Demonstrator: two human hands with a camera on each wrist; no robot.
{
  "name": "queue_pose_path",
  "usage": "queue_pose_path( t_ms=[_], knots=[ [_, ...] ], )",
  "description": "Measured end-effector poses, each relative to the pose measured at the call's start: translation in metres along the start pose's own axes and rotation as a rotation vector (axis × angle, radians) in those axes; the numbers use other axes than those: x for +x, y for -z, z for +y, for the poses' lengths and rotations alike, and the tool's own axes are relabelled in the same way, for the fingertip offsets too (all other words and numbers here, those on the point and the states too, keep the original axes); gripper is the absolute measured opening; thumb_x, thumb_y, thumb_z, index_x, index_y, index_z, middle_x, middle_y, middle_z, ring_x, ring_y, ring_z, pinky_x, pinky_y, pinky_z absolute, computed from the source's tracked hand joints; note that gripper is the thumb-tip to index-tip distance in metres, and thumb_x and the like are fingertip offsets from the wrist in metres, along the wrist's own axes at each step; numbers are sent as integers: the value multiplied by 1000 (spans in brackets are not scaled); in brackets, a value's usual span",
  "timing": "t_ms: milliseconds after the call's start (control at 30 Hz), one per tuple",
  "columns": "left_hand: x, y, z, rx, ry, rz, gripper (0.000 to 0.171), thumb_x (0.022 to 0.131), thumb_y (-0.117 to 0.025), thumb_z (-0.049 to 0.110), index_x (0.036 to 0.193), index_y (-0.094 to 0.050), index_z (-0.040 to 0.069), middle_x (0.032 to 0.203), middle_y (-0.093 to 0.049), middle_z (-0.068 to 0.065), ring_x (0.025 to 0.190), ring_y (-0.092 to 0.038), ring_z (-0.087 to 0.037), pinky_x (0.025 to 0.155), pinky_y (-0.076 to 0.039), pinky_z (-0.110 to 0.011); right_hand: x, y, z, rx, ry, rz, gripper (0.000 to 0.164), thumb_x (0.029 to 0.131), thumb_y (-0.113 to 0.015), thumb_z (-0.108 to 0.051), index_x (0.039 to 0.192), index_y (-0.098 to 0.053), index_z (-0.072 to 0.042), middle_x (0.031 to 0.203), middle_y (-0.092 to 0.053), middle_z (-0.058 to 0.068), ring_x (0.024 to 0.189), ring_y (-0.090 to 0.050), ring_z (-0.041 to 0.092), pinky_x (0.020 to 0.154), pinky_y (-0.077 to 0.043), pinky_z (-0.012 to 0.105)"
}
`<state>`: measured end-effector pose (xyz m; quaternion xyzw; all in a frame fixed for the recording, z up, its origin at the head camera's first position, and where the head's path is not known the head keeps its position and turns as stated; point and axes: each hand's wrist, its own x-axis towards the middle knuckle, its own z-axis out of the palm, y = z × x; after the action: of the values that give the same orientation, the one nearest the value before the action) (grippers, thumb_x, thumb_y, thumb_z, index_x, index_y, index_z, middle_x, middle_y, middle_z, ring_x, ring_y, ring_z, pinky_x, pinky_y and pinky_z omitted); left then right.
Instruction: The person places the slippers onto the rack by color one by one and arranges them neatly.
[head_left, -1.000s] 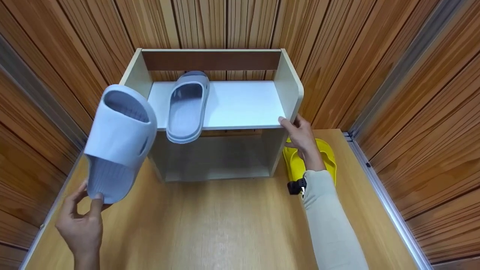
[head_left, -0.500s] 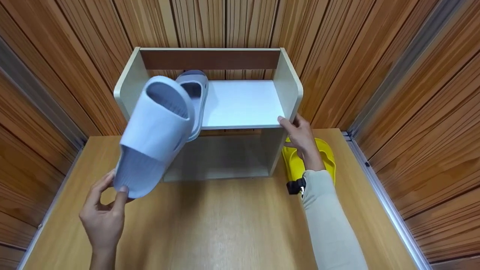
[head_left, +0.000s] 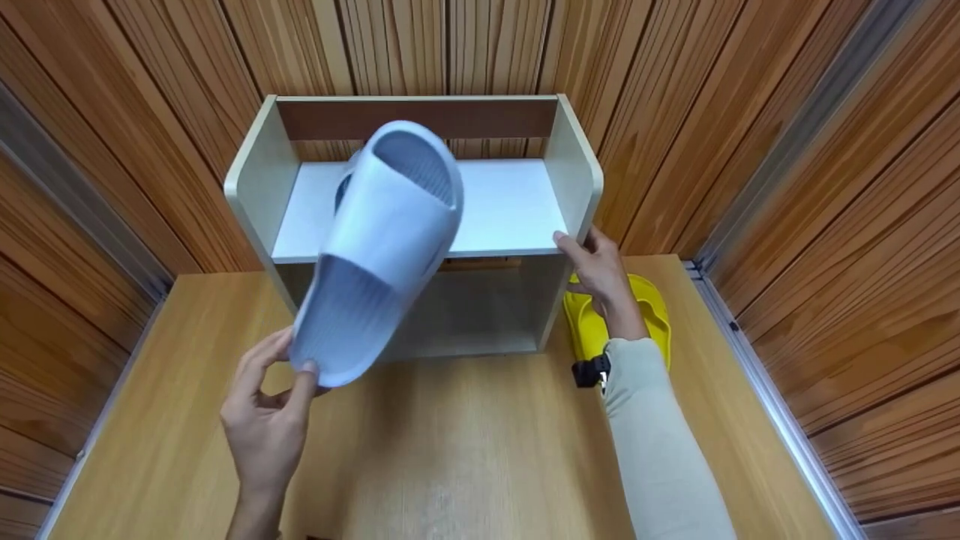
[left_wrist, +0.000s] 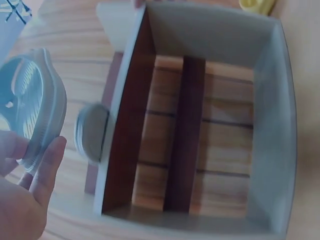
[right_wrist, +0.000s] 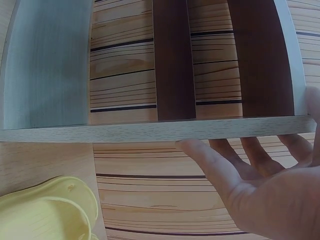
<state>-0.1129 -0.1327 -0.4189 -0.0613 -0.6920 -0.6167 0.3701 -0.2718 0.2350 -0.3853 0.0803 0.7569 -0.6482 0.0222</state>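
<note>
My left hand (head_left: 266, 420) pinches the heel end of a light grey-blue slide sandal (head_left: 382, 247), thumb on the footbed and fingers underneath. The slide is held up tilted in front of a small two-tier shoe rack (head_left: 517, 210), toe toward the back. Behind it a matching slide (head_left: 346, 176) lies on the upper shelf, mostly hidden in the head view; its heel end (left_wrist: 92, 132) juts past the shelf edge in the left wrist view. My right hand (head_left: 604, 277) grips the rack's right side panel, thumb at the shelf's front corner, fingers along the outside (right_wrist: 260, 155).
Yellow footwear (head_left: 654, 307) sits on the wooden floor (head_left: 465, 450) right of the rack, partly behind my right wrist. Wood-plank walls (head_left: 495, 45) stand behind and on both sides. A metal track (head_left: 780, 405) runs along the right edge.
My left hand has carried the slide rightward and slightly up, from beside the rack's left panel to in front of the upper shelf, now covering most of the other slide. My right hand stays put.
</note>
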Motion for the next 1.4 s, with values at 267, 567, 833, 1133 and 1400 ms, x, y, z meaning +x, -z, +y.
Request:
queue_pose_path(
  t_ms=[267, 567, 833, 1133, 1400],
  knots=[
    [-3, -42, 12, -33, -27, -52, 41, 83, -69, -20, 122, -68, -7, 124, -63, -17, 99, -64, -19, 59, -59, -26, 0, 0, 0, -2, -10, 3, 79, 96, -65, -50, 161, -28, -24, 160, -34, 7, 136, -42, 36, 105, -42, 61],
    [6, -83, 7, -35, -20, -47, 38, 85, -68, -15, 121, -69, -4, 120, -64, -15, 99, -58, -24, 60, -56, -20, 0, 2, -1, 10, 0, -5, 76, 98, -64, -48, 160, -29, -22, 160, -35, 9, 136, -41, 37, 105, -41, 64],
    [15, -110, 11, -23, 45, -15, 37, 86, -69, -11, 122, -69, -3, 113, -62, -15, 97, -54, -23, 61, -55, -20, 3, 2, -1, -10, 2, -4, 75, 100, -61, -47, 161, -28, -21, 160, -34, 10, 137, -41, 37, 105, -40, 64],
    [17, -133, 16, -130, 177, 36, 39, 89, -72, -5, 127, -65, -7, 113, -57, -19, 99, -54, -28, 59, -60, -31, 3, 3, 0, -9, -9, -5, 76, 99, -62, -47, 161, -27, -21, 160, -33, 11, 137, -39, 37, 105, -41, 63],
    [21, -143, 17, -139, 271, 42, 42, 90, -74, -3, 130, -65, -6, 113, -56, -18, 98, -55, -28, 62, -61, -31, 1, 3, 0, -2, 1, -10, 75, 99, -63, -47, 161, -28, -21, 160, -34, 11, 137, -39, 37, 105, -40, 63]
  ],
)
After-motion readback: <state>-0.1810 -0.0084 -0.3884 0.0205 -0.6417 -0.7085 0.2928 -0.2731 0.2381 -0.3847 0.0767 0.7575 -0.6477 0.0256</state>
